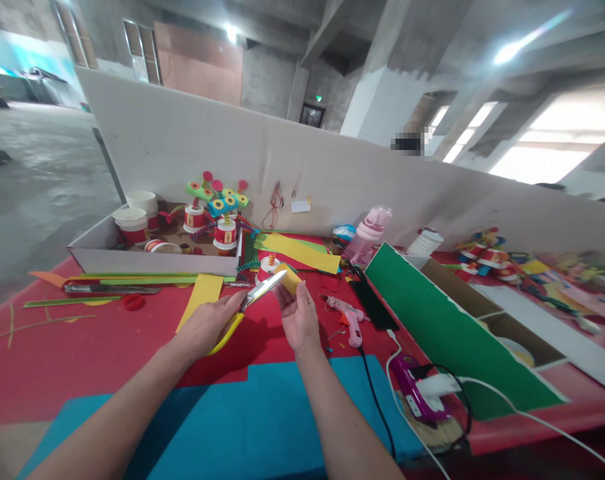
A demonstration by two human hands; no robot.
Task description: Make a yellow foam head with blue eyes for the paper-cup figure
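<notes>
My left hand (206,327) is closed around the scissors (265,289), which have yellow handles and silver blades pointing up to the right. The blades look closed, their tip close to a curved piece of yellow paper (289,279). My right hand (300,317) holds that paper between thumb and fingers, palm turned partly up. Just behind the blades stands a red and white paper cup (266,268) with coiled paper on it. A flat yellow paper strip (202,300) lies beside my left hand.
At the back left, a box (152,265) holds paper cups and cup figures. Yellow sheets (300,252) lie behind my hands. To the right are a pink glue gun (350,317), a phone (373,303), a pink bottle (367,233), a purple power strip (416,393) with cables, and a green board (447,340).
</notes>
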